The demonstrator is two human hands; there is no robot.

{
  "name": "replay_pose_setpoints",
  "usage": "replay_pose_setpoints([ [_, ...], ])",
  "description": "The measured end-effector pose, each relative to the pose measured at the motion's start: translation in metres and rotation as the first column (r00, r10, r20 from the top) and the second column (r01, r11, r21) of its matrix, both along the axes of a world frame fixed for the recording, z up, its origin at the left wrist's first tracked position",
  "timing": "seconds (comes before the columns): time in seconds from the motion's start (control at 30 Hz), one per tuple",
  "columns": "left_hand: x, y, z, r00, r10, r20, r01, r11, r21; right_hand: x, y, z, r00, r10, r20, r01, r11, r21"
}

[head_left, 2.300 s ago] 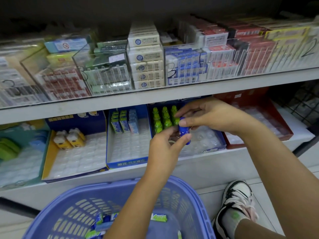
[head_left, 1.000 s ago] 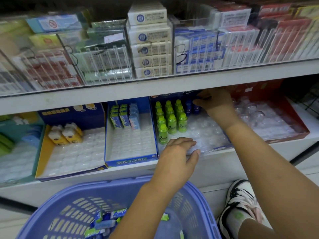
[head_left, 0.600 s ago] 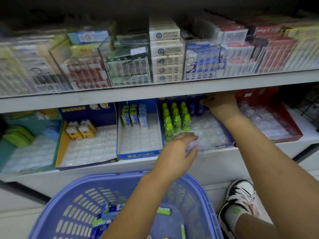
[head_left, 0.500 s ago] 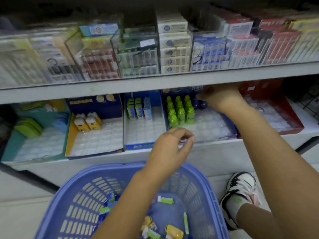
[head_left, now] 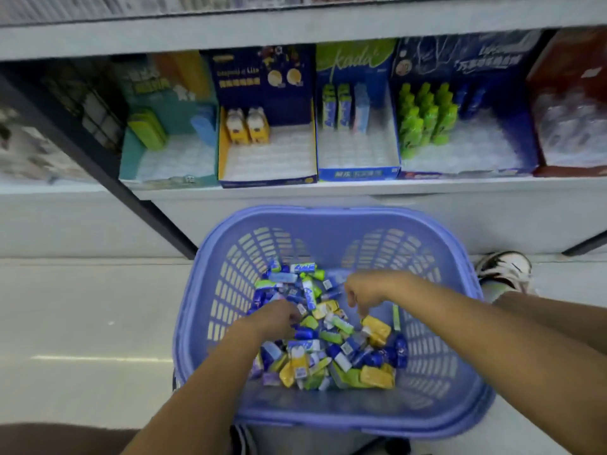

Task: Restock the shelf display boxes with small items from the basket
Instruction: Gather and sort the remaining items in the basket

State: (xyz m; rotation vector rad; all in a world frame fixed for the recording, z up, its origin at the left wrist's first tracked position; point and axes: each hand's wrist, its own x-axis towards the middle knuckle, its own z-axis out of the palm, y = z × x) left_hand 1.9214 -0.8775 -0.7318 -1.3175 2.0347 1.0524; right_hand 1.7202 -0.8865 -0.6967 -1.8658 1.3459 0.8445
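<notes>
Inside basket (head_left: 328, 214), left hand's (head_left: 279, 318) grip unclear.

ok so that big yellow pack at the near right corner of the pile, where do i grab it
Probably the right hand, from above: pinch the yellow pack across its narrow width. It lies flat on top at the edge of the pile, with bare basket floor on its right, so nothing covers it there.
</notes>
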Motion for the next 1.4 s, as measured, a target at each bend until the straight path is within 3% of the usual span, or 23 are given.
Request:
replay_pose_setpoints([
  [0.1,0.001,0.004,-0.015,0.998,-0.057,0.035,0.056,0.998,0.032,0.004,0.017,-0.041,0.999,0.048,0.009,-0.048,0.989,0.142],
  [0.27,-0.003,0.003,-0.032,0.989,-0.133,0.065,0.130,0.991,0.041,-0.002,0.022,-0.069,0.997,-0.008,0.077,-0.005,0.986,0.165],
  [0.47,-0.009,0.004,-0.039,0.981,-0.155,0.119,0.157,0.988,0.001,-0.005,0.031,-0.078,0.994,-0.049,0.097,0.038,0.993,0.110],
  [0.63,-0.011,0.004,-0.041,0.989,-0.090,0.121,0.088,0.996,0.026,0.003,0.041,-0.088,0.989,0.135,-0.065,-0.137,0.990,-0.018],
  [0.73,-0.012,0.004,-0.043,0.990,-0.059,0.128,0.050,0.996,0.070,-0.001,0.044,-0.088,0.995,0.009,-0.098,-0.018,0.995,-0.099],
  [0.87,-0.012,-0.003,-0.036,0.993,0.104,0.058,-0.112,0.983,0.148,-0.012,0.040,-0.081,1.000,-0.008,0.002,0.008,1.000,-0.001],
  [1.0,-0.016,-0.011,-0.018,0.953,0.302,-0.020,-0.292,0.934,0.208,-0.011,0.043,-0.073,0.964,0.263,-0.042,-0.256,0.958,0.132],
  [1.1,-0.025,-0.013,-0.009,0.880,0.466,-0.095,-0.423,0.858,0.291,-0.011,0.048,-0.077,0.931,0.356,-0.079,-0.345,0.930,0.128],
  [1.2,-0.036,-0.013,0.007,0.802,0.573,-0.167,-0.491,0.793,0.361,-0.013,0.049,-0.078,0.925,0.374,-0.071,-0.365,0.924,0.116],
  [1.4,-0.040,-0.026,0.037,0.705,0.641,-0.304,-0.538,0.762,0.361,-0.017,0.034,-0.062,0.957,0.291,-0.009,-0.287,0.947,0.145],
])
